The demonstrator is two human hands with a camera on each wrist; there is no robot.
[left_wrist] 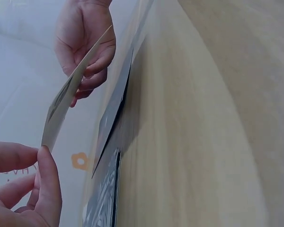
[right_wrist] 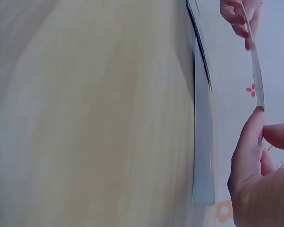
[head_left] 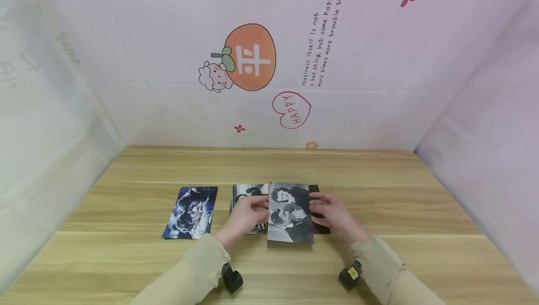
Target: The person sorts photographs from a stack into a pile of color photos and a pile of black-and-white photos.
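A black-and-white photo print point(head_left: 290, 214) of two people is held up over the table, tilted. My left hand point(head_left: 244, 216) pinches its left edge between thumb and finger, as the left wrist view shows. At the opposite edge, the thumb and fingers of my right hand point(head_left: 337, 218) pinch the same print, seen edge-on in the right wrist view. Below it on the left lies a pile of black-and-white photos point(head_left: 251, 190), partly hidden by the left hand. A dark photo point(head_left: 323, 229) sticks out from under the right side, mostly covered.
A bluish stack of photos point(head_left: 191, 214) lies to the left on the wooden table point(head_left: 269, 167). Behind the table hangs a white backdrop point(head_left: 362, 108) with orange fruit drawings and lettering. Similar pale sheets close off both sides. Each wrist wears a small black camera.
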